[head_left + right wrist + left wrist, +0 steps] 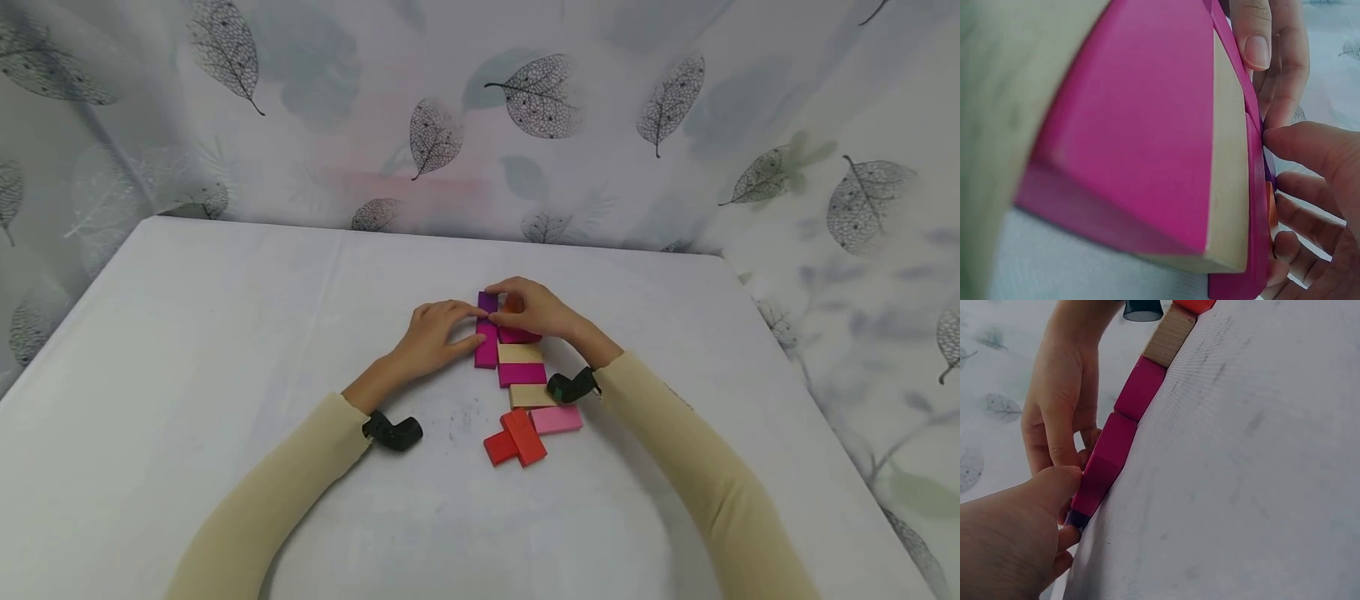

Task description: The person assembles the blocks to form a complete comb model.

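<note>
My right hand [542, 308] pinches a purple block [487, 302] at the far end of a group of coloured blocks. Thumb and index finger hold it in the right wrist view. From the left, my left hand [435, 337] reaches in with extended fingers, its index fingertip by the purple block. Its thumb touches a magenta block [486, 346], which stands in line with the purple one; the left wrist view shows this thumb [1063, 481] against the block's side. An orange block [513, 303] is partly hidden beneath my right hand, beside another magenta block [519, 335].
Nearer me run a wooden-coloured block [520, 354], a magenta block [522, 375], a second wooden-coloured block [529, 396] and a pink block [556, 419]. Two red blocks [523, 437] lie at the near end, one tilted across. All are on a white table [187, 375] before a leaf-patterned curtain [450, 108].
</note>
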A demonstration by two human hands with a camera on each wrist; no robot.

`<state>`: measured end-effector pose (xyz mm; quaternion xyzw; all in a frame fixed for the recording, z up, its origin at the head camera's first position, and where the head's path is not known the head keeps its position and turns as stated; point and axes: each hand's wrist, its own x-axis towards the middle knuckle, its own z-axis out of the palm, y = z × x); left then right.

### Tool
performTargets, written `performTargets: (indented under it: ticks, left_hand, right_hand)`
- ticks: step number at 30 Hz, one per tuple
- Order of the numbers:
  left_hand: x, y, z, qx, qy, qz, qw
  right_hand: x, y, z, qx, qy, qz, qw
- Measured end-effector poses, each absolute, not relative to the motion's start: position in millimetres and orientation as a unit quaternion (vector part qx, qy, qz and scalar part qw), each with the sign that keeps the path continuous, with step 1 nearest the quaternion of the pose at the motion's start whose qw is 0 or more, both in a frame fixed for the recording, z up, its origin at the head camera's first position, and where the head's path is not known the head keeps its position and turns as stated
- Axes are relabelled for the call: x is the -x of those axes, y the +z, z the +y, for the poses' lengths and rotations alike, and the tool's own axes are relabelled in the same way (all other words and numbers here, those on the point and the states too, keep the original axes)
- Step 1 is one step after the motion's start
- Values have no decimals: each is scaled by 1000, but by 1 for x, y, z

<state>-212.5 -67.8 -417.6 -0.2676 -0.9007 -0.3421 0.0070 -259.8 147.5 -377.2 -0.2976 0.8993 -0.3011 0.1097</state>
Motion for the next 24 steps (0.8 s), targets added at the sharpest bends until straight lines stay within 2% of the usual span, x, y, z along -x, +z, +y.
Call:
performTargets:
  ticks: [24]
  left_hand:
    - [212,-417,-68,262,-338,-904,14]
  right_hand:
    - [259,-377,155,269,-328,903,75]
